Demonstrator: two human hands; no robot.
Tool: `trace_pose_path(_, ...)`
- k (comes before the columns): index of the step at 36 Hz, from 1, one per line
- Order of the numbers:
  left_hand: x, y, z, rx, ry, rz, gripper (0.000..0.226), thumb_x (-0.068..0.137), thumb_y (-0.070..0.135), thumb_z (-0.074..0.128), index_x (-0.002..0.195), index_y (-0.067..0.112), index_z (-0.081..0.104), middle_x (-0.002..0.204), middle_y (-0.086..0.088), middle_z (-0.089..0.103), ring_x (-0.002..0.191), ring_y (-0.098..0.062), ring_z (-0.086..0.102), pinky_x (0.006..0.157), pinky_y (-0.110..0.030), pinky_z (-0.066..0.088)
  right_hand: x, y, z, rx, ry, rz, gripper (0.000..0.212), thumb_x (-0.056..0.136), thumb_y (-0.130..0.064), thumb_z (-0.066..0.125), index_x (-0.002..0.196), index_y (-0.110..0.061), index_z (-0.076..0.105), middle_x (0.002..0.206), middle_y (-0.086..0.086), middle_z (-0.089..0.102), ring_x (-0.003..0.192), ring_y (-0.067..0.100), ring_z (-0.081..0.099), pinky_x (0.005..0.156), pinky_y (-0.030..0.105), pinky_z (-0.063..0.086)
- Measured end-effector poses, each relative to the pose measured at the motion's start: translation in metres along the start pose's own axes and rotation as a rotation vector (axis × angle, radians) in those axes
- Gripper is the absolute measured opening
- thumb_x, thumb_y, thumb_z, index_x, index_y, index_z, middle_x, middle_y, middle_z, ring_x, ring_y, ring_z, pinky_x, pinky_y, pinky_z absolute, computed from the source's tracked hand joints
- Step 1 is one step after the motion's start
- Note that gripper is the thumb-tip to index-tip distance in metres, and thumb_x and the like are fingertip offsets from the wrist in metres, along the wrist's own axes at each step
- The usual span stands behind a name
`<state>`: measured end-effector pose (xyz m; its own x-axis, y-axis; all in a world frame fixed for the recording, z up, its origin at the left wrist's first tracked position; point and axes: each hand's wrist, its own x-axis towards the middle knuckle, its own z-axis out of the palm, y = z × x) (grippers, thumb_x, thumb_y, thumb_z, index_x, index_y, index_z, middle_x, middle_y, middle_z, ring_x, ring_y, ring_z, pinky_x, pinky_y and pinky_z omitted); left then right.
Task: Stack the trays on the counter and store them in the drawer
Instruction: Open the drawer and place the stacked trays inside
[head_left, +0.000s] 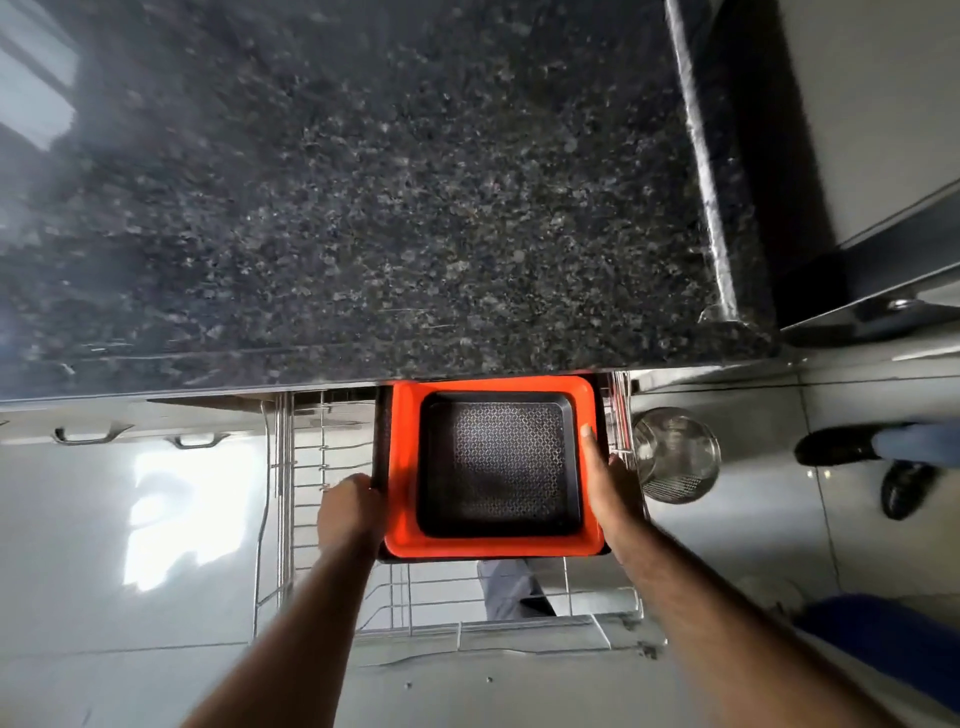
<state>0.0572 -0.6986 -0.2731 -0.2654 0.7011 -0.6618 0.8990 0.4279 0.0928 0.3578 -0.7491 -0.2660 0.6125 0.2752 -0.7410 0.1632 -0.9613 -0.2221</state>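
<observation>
A stack of trays hangs over the pulled-out wire drawer below the counter edge. A small black tray with a patterned floor sits inside an orange tray. Under the orange one a larger dark tray shows only as a thin rim. My left hand grips the stack's left edge. On the right edge is my right hand, thumb lying on the orange rim. The stack's far end is close under the counter lip.
The dark speckled granite counter fills the upper view. A steel strainer basket stands in the drawer's right side. Closed drawer handles lie to the left. Another person's black shoes stand on the glossy floor at right.
</observation>
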Motion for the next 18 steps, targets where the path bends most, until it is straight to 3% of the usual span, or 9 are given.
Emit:
trace_pose_path(3, 0.002, 0.006, 0.011, -0.04, -0.057, -0.023, 0.026, 0.086, 0.027, 0.05, 0.088, 0.008, 0.067, 0.089, -0.016, 0.073, 0.077, -0.032, 0.062, 0.059, -0.03, 0.042, 0.003, 0.003, 0.004, 0.034, 0.01, -0.021, 0.098, 0.084, -0.084, 0.031, 0.124, -0.001, 0.062, 0.128, 0.027, 0.063, 0.118, 0.041, 0.06, 0.101, 0.048, 0.049)
trace_pose_path(7, 0.002, 0.013, 0.019, -0.113, -0.124, -0.085, 0.033, 0.091, 0.028, 0.053, 0.106, 0.002, 0.067, 0.104, -0.021, 0.072, 0.1, -0.038, 0.067, 0.075, -0.035, 0.049, 0.01, 0.008, 0.003, 0.08, -0.043, -0.04, 0.091, 0.086, -0.081, 0.035, 0.137, -0.008, 0.055, 0.138, 0.023, 0.058, 0.126, 0.039, 0.056, 0.107, 0.047, 0.044)
trace_pose_path(9, 0.001, 0.014, 0.02, -0.135, -0.134, -0.094, 0.034, 0.092, 0.026, 0.053, 0.109, 0.001, 0.067, 0.106, -0.022, 0.071, 0.101, -0.038, 0.067, 0.074, -0.035, 0.048, 0.012, 0.012, 0.0, 0.089, -0.077, -0.079, 0.086, 0.088, -0.08, 0.035, 0.141, -0.014, 0.052, 0.141, 0.019, 0.058, 0.128, 0.037, 0.055, 0.108, 0.045, 0.043)
trace_pose_path(11, 0.0, 0.013, 0.018, -0.134, -0.151, -0.078, 0.033, 0.093, 0.024, 0.052, 0.109, 0.0, 0.068, 0.104, -0.021, 0.072, 0.098, -0.037, 0.068, 0.074, -0.034, 0.05, 0.013, 0.014, -0.005, 0.123, -0.112, -0.126, 0.084, 0.09, -0.077, 0.035, 0.146, -0.016, 0.047, 0.147, 0.016, 0.053, 0.134, 0.036, 0.051, 0.111, 0.043, 0.041)
trace_pose_path(14, -0.012, 0.012, 0.01, -0.124, -0.14, -0.049, 0.034, 0.094, 0.026, 0.052, 0.105, -0.002, 0.068, 0.092, -0.018, 0.071, 0.071, -0.03, 0.065, 0.051, -0.027, 0.046, 0.004, 0.019, -0.011, 0.143, -0.14, -0.148, 0.086, 0.091, -0.076, 0.034, 0.154, -0.017, 0.035, 0.158, 0.013, 0.041, 0.144, 0.034, 0.04, 0.118, 0.042, 0.031)
trace_pose_path(15, -0.018, 0.012, 0.007, -0.131, -0.12, -0.035, 0.036, 0.094, 0.029, 0.052, 0.102, -0.002, 0.067, 0.092, -0.019, 0.07, 0.071, -0.03, 0.064, 0.05, -0.027, 0.042, -0.002, 0.02, -0.013, 0.147, -0.14, -0.16, 0.086, 0.091, -0.075, 0.033, 0.155, -0.017, 0.033, 0.159, 0.012, 0.039, 0.146, 0.033, 0.038, 0.119, 0.042, 0.029)
trace_pose_path(18, -0.04, 0.008, -0.006, -0.179, -0.068, 0.0, 0.042, 0.092, 0.04, 0.052, 0.108, 0.002, 0.061, 0.111, -0.021, 0.069, 0.104, -0.036, 0.065, 0.072, -0.031, 0.043, -0.027, 0.023, -0.023, 0.22, -0.144, -0.223, 0.084, 0.091, -0.074, 0.036, 0.152, -0.017, 0.038, 0.156, 0.011, 0.044, 0.143, 0.032, 0.042, 0.12, 0.044, 0.031)
